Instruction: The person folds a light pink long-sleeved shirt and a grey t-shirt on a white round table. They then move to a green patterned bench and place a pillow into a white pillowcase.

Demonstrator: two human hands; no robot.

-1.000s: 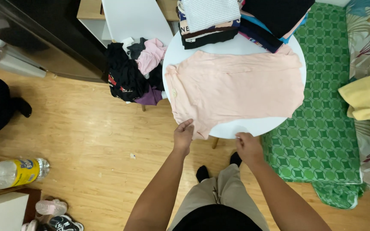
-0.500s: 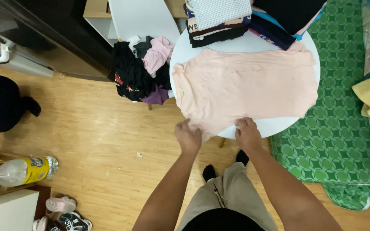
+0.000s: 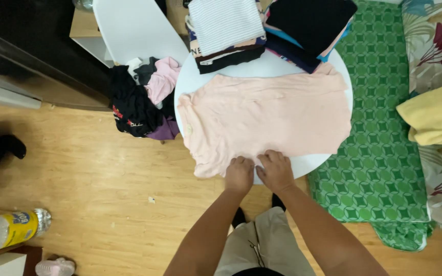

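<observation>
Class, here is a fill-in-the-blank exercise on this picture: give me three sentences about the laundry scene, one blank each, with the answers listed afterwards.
1. Both hands, the left hand and the right hand, rest on the near edge of a ____ shirt.
2. The shirt lies spread on a round ____ table.
3. A plastic bottle lies on the ____ floor.

Missing words: pink; white; wooden

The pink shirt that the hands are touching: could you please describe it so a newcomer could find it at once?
Find the round white table beside the green mat. The pink shirt lies spread flat across it, with the left hand and right hand on its near edge. Unlike the folded stacks behind it, it is unfolded, plain pale pink.
</observation>
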